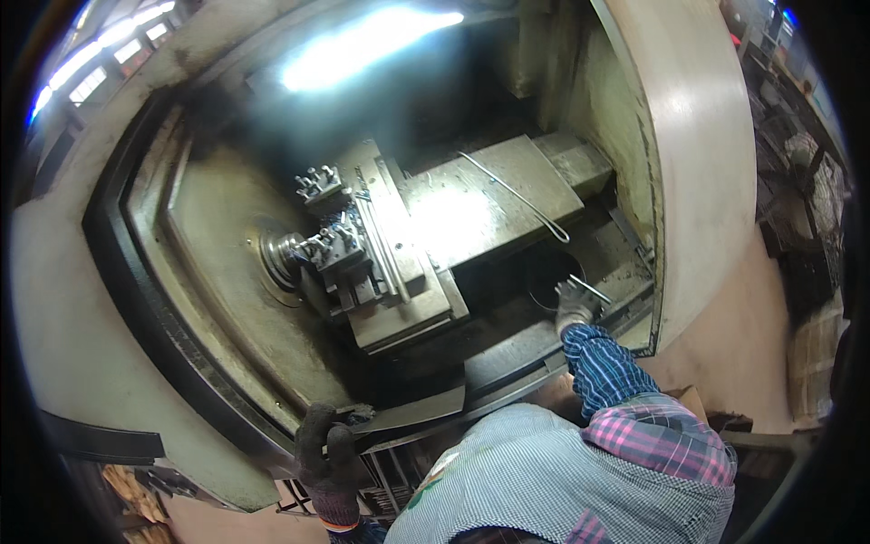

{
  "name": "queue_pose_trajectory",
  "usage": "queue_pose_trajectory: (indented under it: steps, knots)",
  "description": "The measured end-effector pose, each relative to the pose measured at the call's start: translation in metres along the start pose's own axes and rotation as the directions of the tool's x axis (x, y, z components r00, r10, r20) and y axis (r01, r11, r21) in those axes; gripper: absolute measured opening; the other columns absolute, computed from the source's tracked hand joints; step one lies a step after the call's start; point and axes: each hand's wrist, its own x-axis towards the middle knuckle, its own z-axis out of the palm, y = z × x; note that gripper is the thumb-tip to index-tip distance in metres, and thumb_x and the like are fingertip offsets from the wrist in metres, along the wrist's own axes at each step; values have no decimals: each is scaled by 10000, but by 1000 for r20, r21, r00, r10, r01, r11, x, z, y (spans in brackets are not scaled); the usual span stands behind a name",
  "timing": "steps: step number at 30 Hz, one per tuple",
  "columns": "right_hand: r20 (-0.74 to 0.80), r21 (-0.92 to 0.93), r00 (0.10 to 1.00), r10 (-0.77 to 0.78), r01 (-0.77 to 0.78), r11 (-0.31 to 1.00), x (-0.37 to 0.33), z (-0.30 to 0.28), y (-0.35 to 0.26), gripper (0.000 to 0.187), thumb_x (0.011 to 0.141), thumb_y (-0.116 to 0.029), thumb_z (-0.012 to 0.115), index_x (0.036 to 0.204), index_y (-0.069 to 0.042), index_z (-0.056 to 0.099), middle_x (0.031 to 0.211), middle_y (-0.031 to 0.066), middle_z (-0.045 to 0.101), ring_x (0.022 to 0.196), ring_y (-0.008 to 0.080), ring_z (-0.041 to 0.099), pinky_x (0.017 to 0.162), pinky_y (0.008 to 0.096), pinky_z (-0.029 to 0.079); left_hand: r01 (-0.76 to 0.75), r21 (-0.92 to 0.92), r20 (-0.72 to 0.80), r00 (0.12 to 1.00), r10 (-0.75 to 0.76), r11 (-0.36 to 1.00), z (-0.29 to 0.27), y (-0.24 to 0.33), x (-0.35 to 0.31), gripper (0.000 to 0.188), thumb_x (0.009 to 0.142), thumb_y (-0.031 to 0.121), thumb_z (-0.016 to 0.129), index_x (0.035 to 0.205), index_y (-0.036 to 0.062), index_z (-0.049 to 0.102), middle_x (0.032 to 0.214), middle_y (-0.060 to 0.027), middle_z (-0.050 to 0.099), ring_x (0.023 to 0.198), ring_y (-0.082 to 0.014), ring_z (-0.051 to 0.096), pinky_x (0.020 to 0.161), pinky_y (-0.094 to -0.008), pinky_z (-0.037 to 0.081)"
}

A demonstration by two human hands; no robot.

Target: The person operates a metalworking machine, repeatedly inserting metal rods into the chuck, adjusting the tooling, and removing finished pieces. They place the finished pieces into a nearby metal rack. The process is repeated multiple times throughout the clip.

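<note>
My left hand, in a dark knitted glove, rests at the lower front edge of the lathe opening. Its fingers are parted and nothing shows in them. Beside it lies a small grey wad, perhaps a rag. My right hand, in a grey glove, reaches over the front sill with its fingers closed around a short shiny metal rod. Inside the machine, a carriage carries tool holders with bolts standing up. Long bars lie across it, and the chuck is to its left.
A long thin metal hook with a looped end lies on the flat steel cover. A bright lamp shines above. The machine's pale housing curves around on the right, with a metal sill along the front.
</note>
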Motion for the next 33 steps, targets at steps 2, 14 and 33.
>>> queue_pose_trajectory:
  steps: [2, 14, 33]
  knots:
    - [-8, -97, 1000, -6, 5, 995, 21, 33, 14, 443, 1031, -319, 489, 1472, -318, 444, 1447, 139, 521, 1316, 371, 507, 977, 607, 449, 47, -70, 4, 999, -47, 996, -8, 7, 8, 341, 1001, 205, 655, 1273, 0, 646, 1182, -127, 689, 942, -183, 663, 854, -336, 549]
    - [34, 14, 997, -73, 73, 997, 51, 29, 16, 325, 1053, -340, 470, 1327, -168, 497, 1256, 124, 679, 1094, 301, 701, 838, 471, 588, -29, 35, -41, 999, 30, 999, -32, -14, 16, 300, 1006, 236, 649, 1188, -2, 672, 1085, -117, 704, 924, -184, 659, 830, -349, 547]
    - [200, 753, 961, -189, -28, 657, -133, -28, 24, 807, 830, -187, 688, 1549, -51, 346, 1449, 227, 537, 1291, 334, 567, 1080, 380, 453, 109, -370, 7, 993, -115, 923, -37, -16, 33, 317, 1016, 173, 579, 1206, -72, 645, 1082, -174, 686, 831, -212, 665, 716, -324, 560]
